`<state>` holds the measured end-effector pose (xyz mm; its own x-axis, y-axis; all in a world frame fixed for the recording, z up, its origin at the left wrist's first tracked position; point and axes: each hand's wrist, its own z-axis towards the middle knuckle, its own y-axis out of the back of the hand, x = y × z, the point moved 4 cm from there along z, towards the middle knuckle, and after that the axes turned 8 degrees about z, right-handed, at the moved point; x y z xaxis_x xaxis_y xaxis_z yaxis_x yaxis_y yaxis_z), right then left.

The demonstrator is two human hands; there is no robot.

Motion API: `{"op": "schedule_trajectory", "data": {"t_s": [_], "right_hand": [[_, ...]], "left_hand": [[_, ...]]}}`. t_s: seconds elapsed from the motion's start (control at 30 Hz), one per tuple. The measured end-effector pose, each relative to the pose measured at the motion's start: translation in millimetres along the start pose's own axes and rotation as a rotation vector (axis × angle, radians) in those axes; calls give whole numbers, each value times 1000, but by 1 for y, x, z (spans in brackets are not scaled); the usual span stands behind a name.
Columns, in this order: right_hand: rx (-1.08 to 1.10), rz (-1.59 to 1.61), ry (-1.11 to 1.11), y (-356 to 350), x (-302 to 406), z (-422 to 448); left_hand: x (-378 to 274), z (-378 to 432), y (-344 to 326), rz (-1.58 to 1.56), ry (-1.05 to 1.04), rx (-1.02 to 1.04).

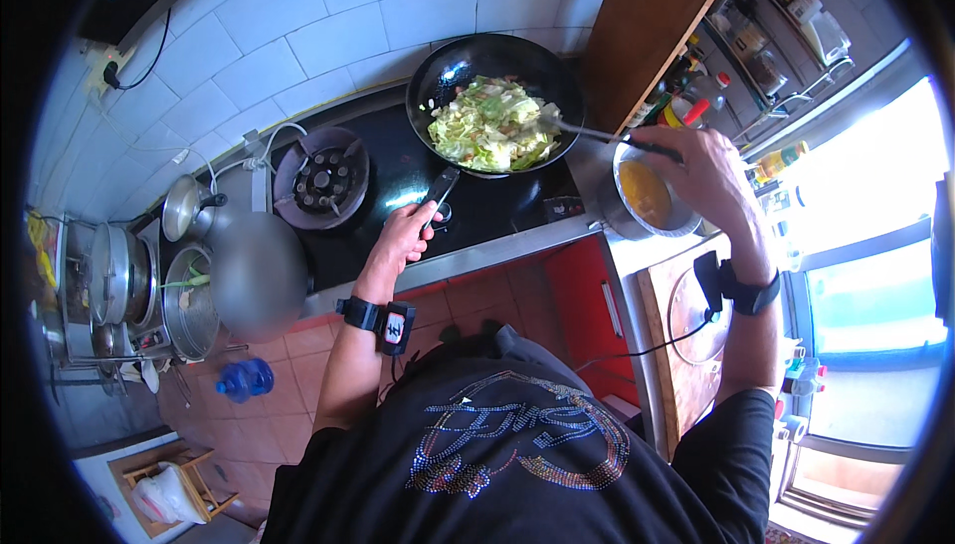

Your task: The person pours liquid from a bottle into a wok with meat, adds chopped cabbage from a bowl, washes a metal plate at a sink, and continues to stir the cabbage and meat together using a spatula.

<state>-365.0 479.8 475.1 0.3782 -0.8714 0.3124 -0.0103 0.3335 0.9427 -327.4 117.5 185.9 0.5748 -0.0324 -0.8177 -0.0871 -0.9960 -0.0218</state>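
Note:
My left hand (405,234) grips the handle (440,190) of a black wok (496,52) on the cooktop. Chopped cabbage (492,126), pale green with small reddish-brown bits among it, lies in the wok. In my right hand (694,171) is the dark grip of a metal-shafted cooking utensil (597,131). Its far end reaches into the right side of the cabbage, where the leaves partly hide it. Below that hand, a metal pot (628,223) holds yellow-orange liquid (643,190); the hand covers part of its rim.
An unlit gas burner (322,178) lies left of the wok. Metal pans and a steamer pot (110,275) stand farther left. Bottles (709,93) and jars line the right side, behind a brown panel (656,14). A glass lid (697,313) rests on a wooden board at right.

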Motion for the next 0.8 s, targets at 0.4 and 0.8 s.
{"op": "schedule_trajectory", "data": {"t_s": [0.4,0.8], "right_hand": [[-179,-118,64,-174,7,31],[-329,84,-162,-96,-18,32]], "left_hand": [[-5,1,-5,12,-13,13],[4,-1,1,8,-24,3]]}}
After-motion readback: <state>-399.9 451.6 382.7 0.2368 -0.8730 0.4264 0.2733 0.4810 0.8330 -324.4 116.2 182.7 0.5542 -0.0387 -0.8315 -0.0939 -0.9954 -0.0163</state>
